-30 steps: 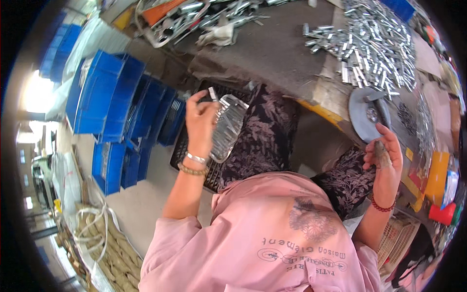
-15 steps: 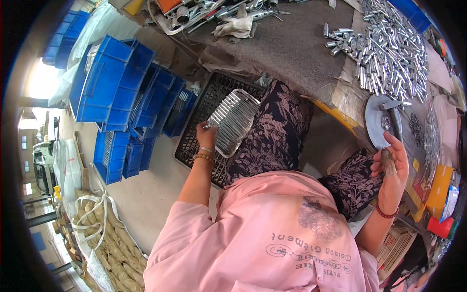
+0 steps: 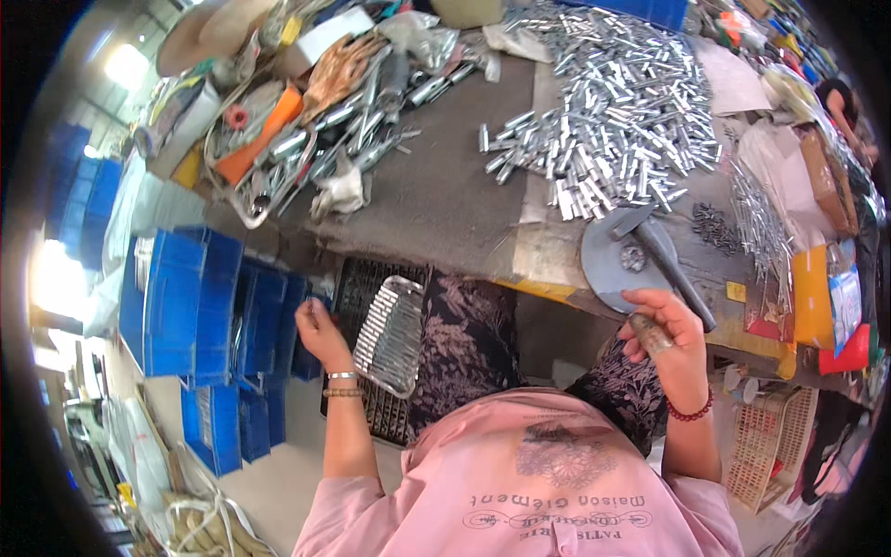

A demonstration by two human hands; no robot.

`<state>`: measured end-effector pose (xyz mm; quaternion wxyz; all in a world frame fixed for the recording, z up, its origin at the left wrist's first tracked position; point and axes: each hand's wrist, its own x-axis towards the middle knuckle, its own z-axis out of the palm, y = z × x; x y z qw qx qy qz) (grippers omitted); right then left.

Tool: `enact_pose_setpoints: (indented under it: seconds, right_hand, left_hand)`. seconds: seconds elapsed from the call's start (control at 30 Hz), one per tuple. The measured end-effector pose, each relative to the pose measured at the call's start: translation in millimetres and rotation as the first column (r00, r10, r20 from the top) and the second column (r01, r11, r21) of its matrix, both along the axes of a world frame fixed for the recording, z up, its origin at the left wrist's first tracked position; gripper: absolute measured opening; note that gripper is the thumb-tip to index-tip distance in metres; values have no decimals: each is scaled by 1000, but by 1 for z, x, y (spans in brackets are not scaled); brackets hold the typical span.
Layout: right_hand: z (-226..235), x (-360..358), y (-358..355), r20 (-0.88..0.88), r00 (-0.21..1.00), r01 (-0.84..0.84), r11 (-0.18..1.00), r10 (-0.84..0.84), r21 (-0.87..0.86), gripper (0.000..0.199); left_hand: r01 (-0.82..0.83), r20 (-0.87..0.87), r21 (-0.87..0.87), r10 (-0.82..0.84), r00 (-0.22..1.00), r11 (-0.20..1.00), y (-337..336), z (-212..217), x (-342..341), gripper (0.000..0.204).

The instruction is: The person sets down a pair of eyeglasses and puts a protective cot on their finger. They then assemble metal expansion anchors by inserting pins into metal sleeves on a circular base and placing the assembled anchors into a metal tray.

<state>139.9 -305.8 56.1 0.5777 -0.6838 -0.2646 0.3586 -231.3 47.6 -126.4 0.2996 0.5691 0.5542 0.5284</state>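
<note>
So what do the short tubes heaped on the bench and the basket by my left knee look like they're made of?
The short tubes look like bare bright metal, silvery and glinting, perhaps steel or aluminium. The basket beside the left hand looks like shiny metal wire, with thin parallel bars; plating cannot be told.

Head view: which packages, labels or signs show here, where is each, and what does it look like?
White box: far left of the bench clutter, flat, rectangular.
Yellow tag: bench front edge, right of the grey round plate, small square.
Clear bags: bench's right end, upright, blue and red print.
Shirt print: pink shirt, dark lettering under a round motif.
No screens visible.
</note>
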Motion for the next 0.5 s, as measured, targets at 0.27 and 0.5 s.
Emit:
enact_pose_setpoints:
  seconds: [0.27, 0.5]
  right_hand:
    - [4, -1, -2, -91, 995, -50, 999, 50, 8, 41]
    - [11, 2, -15, -175, 984, -38, 999, 40, 20, 37]
  left_hand:
    - [679, -356, 116, -608, 710, 725, 7, 198, 195, 29]
    - [951, -831, -125, -554, 56, 283, 67, 185, 275, 48]
